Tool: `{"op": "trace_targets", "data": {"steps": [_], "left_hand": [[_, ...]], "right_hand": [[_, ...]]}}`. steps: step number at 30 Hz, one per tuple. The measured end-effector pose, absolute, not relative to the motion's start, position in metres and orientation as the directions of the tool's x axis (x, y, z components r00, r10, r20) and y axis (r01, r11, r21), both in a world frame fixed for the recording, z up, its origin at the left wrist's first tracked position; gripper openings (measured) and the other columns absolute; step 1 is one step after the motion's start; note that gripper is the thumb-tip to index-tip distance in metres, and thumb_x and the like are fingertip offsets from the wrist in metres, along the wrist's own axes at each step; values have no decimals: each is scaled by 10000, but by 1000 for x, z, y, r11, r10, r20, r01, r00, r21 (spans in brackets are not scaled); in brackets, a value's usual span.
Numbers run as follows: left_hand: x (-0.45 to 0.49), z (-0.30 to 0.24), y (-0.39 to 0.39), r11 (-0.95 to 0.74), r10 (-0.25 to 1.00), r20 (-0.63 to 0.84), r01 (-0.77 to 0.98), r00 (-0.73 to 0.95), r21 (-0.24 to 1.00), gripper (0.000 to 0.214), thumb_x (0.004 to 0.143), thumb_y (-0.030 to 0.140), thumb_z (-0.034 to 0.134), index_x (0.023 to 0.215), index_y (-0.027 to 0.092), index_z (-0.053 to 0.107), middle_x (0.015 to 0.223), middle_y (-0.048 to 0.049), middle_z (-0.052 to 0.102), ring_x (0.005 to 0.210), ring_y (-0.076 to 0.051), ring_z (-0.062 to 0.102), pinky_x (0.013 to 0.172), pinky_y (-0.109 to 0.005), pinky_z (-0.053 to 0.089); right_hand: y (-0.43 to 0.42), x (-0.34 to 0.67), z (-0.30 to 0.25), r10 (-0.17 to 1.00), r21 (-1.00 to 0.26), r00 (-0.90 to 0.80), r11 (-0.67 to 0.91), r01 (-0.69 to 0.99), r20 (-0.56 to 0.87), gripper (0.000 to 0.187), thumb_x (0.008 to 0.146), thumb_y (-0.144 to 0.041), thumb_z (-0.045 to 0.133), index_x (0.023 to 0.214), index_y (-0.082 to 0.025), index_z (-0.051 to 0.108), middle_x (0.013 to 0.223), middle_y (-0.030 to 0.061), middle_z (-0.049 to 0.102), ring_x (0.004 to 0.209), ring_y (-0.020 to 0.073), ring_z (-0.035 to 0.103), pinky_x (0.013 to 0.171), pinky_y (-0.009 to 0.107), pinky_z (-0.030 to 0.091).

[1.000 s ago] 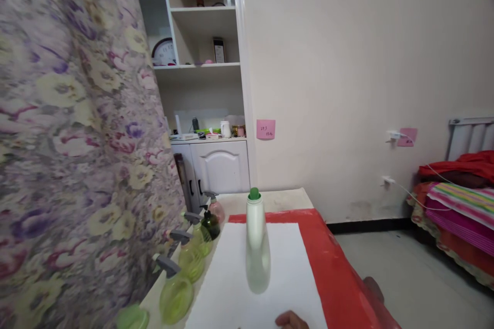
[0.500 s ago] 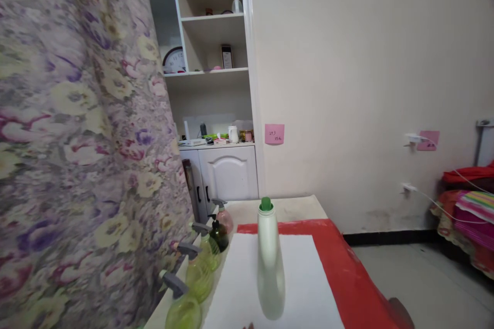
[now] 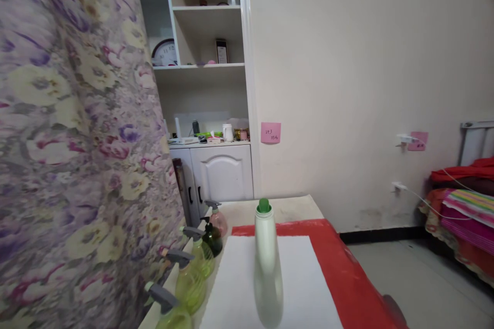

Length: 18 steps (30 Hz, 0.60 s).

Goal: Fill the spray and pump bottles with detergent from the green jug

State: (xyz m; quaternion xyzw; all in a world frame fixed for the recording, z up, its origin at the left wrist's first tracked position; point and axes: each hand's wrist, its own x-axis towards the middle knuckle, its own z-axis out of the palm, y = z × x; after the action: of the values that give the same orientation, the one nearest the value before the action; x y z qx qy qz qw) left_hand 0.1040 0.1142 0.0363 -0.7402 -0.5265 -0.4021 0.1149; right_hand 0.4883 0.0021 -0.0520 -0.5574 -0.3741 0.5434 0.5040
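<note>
Neither my left hand nor my right hand shows in the head view. A tall pale green plastic bottle [image 3: 267, 267] with a built-in handle stands upright on a white sheet [image 3: 231, 282]. Its neck has no outer cap, and a green spout [image 3: 264, 206] pokes up from the mouth. Along the table's left side stands a row of pump and spray bottles: a yellow-green spray bottle [image 3: 175, 317] nearest, another yellow-green one [image 3: 190, 288] behind it, a third [image 3: 203, 257], a dark pump bottle [image 3: 212, 239] and a pink spray bottle [image 3: 218, 221] farthest.
The white sheet lies over a red cloth [image 3: 335, 272] on the table [image 3: 285, 207]. A floral curtain [image 3: 77, 164] hangs close on the left. Behind stand a white cabinet [image 3: 224, 177] and shelves. On the right are wall plugs [image 3: 399, 186] with cables and a bed [image 3: 463, 200].
The view has turned slightly right, so the room and bottles sit farther left. A fingertip at the bottom edge has left the picture. The bottle still stands on the sheet.
</note>
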Motion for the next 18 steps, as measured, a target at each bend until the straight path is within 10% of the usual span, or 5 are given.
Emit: {"op": "trace_targets", "data": {"steps": [18], "left_hand": [[124, 22, 58, -457, 678, 721, 850, 142, 262, 296, 950, 376, 486, 1158, 207, 611, 1215, -33, 623, 1078, -250, 620, 885, -428, 537]], "right_hand": [[8, 525, -39, 940, -962, 218, -240, -132, -264, 220, 860, -316, 643, 1077, -317, 609, 1139, 45, 683, 1027, 237, 635, 751, 391, 573]]}}
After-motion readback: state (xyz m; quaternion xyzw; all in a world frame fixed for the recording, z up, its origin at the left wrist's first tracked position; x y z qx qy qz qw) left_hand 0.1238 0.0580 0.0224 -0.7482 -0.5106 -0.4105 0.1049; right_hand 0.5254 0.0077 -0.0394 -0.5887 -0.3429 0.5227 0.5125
